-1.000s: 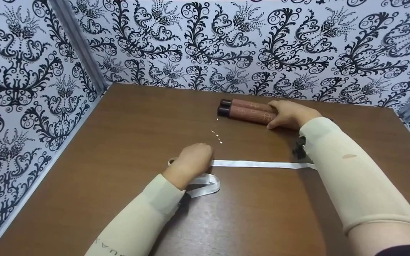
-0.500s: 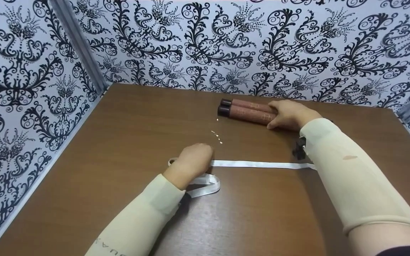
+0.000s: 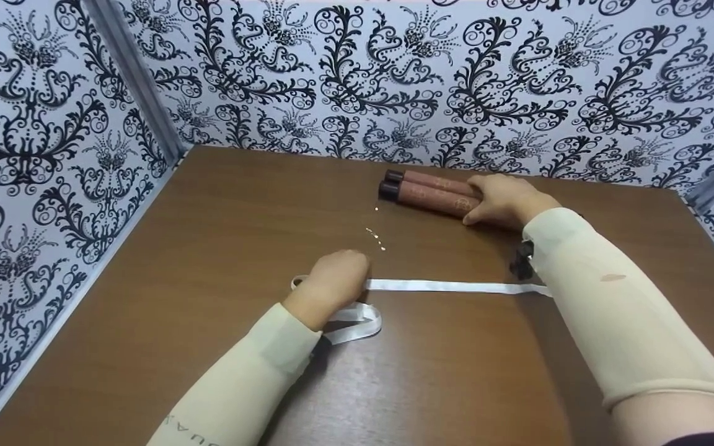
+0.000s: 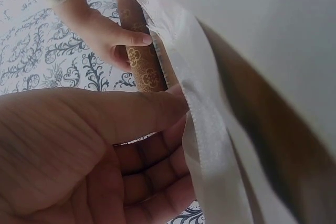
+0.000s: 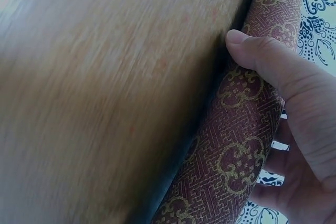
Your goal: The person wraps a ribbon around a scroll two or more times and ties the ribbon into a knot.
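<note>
My left hand [image 3: 335, 285] pinches a white ribbon [image 3: 444, 285] over the middle of the table. One length runs straight to the right until my right sleeve hides it; a loose loop lies beside the left wrist. In the left wrist view the thumb [image 4: 142, 111] presses the satiny ribbon [image 4: 202, 114] against the fingers. At the back, my right hand [image 3: 509, 197] grips a rolled scroll [image 3: 434, 195], two reddish-brown rolls side by side with dark end knobs. Gold-patterned brocade [image 5: 239, 129] covers it in the right wrist view, where the thumb lies across the roll.
A brown wooden table [image 3: 239, 204] lies below, with small bright specks [image 3: 375, 235] left of the scroll. Black-and-white patterned walls [image 3: 344, 74] stand behind and to the left. The scroll lies near the back wall.
</note>
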The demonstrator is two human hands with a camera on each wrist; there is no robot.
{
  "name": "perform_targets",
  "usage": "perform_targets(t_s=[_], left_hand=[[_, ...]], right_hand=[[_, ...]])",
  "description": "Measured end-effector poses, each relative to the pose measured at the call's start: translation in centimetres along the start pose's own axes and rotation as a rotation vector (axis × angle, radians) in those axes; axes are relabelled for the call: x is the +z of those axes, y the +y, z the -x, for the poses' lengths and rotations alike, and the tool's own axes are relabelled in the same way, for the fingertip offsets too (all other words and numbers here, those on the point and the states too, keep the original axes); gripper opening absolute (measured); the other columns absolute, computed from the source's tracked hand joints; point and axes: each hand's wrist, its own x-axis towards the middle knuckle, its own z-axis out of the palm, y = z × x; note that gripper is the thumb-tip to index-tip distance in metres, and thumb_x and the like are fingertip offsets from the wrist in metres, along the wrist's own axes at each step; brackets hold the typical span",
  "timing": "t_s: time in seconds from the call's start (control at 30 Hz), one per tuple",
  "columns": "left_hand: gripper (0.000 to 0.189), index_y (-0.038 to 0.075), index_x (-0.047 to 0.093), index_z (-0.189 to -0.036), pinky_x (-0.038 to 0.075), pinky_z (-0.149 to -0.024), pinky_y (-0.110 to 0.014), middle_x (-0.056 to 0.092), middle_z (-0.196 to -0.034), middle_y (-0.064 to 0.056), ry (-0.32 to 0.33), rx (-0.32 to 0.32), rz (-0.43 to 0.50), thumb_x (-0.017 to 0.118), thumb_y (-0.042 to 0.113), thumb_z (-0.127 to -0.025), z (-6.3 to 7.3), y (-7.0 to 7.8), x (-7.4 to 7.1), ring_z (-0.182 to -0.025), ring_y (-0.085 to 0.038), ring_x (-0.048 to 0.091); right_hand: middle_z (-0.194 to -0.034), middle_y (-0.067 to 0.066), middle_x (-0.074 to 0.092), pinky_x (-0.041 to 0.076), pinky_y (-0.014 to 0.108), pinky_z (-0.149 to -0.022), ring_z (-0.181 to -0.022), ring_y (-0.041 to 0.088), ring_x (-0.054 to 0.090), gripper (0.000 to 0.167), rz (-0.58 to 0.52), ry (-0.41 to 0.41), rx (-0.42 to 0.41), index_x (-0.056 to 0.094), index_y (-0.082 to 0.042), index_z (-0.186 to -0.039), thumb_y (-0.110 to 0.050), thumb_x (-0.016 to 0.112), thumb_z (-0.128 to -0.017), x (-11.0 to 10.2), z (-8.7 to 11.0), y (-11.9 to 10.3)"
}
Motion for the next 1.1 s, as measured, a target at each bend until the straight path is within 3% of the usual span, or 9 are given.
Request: perform_targets(t_s=[0.17,0.6,0.9,1.1], left_hand=[[0.015,0.010,0.071,-0.077,0.061,-0.075,-0.051,0.075,-0.093,-0.010,0.005,-0.002,-0.002,0.070,-0.004,-0.083,-0.1,0.2,0.1,-0.088,-0.032,0.072],[0.015,0.010,0.070,-0.072,0.060,-0.072,-0.054,0.074,-0.090,-0.012,0.018,-0.003,0.021,0.069,-0.001,-0.082,-0.2,-0.2,0.4,-0.083,-0.035,0.071],[0.014,0.011,0.069,-0.071,0.059,-0.074,-0.054,0.075,-0.091,-0.012,0.006,0.007,0.040,0.073,-0.001,-0.078,-0.1,-0.4,0.3,-0.083,-0.034,0.070],[0.018,0.012,0.070,-0.068,0.059,-0.072,-0.052,0.074,-0.088,-0.010,0.002,0.013,0.038,0.073,-0.003,-0.078,-0.2,-0.4,0.4,-0.079,-0.030,0.068]], right_hand=[[-0.129,0.017,0.065,0.046,0.062,-0.103,-0.119,0.038,0.061,0.080,0.028,0.031,-0.010,0.051,-0.013,-0.143,-0.050,0.083,-0.079,-0.3,0.8,0.3],[-0.112,0.013,0.066,0.050,0.058,-0.092,-0.105,0.034,0.063,0.069,0.040,0.035,-0.018,0.053,-0.014,-0.130,-0.052,0.083,-0.080,-1.6,2.8,-0.2],[-0.116,0.017,0.068,0.050,0.061,-0.097,-0.111,0.039,0.065,0.076,0.078,0.045,-0.035,0.051,-0.007,-0.131,-0.053,0.082,-0.080,-2.5,4.5,-0.7],[-0.109,0.016,0.067,0.052,0.059,-0.091,-0.102,0.038,0.066,0.073,0.114,0.046,-0.008,0.052,-0.005,-0.122,-0.057,0.081,-0.080,-2.8,5.6,-0.9]])
